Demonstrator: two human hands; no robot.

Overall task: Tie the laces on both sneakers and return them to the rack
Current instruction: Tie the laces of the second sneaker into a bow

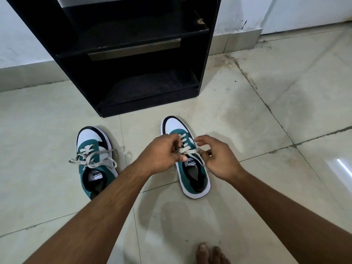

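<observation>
The left hand [162, 155] pinches a lace loop and the right hand [215, 159] pinches the other lace end, both over the right sneaker [187, 161], lying toe-first toward the rack [133, 54]. The left sneaker [95, 161] sits beside it, tied.

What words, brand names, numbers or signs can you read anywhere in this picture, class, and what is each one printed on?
"PUMA", seen upside down: tongue label of the right sneaker, beside the left hand and right hand working its laces.
Boxed label inside the left sneaker: same shape, upside down, too blurred to read surely.
Black rack: no text visible.
</observation>
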